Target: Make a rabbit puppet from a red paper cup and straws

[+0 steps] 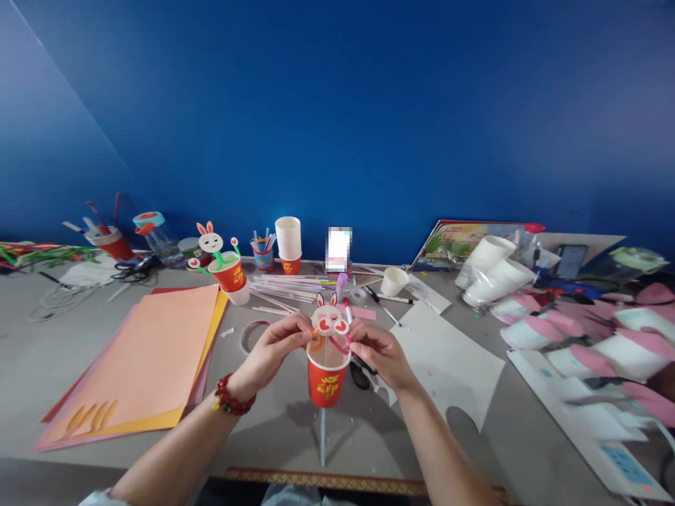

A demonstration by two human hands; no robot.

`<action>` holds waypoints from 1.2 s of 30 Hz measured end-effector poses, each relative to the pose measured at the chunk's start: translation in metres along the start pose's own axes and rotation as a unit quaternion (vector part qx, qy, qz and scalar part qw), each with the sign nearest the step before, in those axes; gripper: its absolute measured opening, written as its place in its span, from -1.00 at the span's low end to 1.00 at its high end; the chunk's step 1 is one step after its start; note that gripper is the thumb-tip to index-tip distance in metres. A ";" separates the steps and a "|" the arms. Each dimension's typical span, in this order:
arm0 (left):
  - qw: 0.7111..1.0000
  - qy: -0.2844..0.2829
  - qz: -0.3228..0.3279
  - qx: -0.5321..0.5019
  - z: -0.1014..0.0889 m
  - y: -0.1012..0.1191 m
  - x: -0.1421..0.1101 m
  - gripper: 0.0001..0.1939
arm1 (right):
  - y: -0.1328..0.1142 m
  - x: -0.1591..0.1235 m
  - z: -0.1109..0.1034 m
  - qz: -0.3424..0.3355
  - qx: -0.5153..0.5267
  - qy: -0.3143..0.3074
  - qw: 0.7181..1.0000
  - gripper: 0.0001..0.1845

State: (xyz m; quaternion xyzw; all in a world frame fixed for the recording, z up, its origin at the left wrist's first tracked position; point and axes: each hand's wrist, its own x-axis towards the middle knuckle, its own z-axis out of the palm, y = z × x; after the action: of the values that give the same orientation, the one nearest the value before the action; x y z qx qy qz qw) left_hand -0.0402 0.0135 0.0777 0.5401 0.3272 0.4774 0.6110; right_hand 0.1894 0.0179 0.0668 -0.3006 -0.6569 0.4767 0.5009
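Note:
A red paper cup (pixel 327 383) with yellow print is held up above the grey table (pixel 295 429). A paper rabbit face (pixel 330 320) with pink cheeks rises from it, and a pale straw (pixel 323 436) runs down through the cup's bottom. My left hand (pixel 277 346) pinches an orange strip at the rabbit's left side, just over the cup's rim. My right hand (pixel 375 348) pinches a pink strip on the rabbit's right side. Both hands are closed around those pieces.
Orange and yellow paper sheets (pixel 148 358) lie at the left, a white sheet (pixel 448 365) at the right. A finished rabbit cup (pixel 224 267) stands behind, near stacked cups (pixel 288 246) and several straws (pixel 285 287). White and pink cups (pixel 569 323) crowd the right side.

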 end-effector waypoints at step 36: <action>0.969 0.092 -0.096 -0.207 0.017 -0.078 -0.010 -0.56 | 0.042 -0.006 0.037 0.062 0.005 0.109 0.992 -0.71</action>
State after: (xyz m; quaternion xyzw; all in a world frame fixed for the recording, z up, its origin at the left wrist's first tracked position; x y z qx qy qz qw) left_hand -0.0097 0.0007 0.0038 0.3220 0.3267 0.5211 0.7198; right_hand 0.1526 0.0160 0.0239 -0.3884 -0.5761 0.4746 0.5404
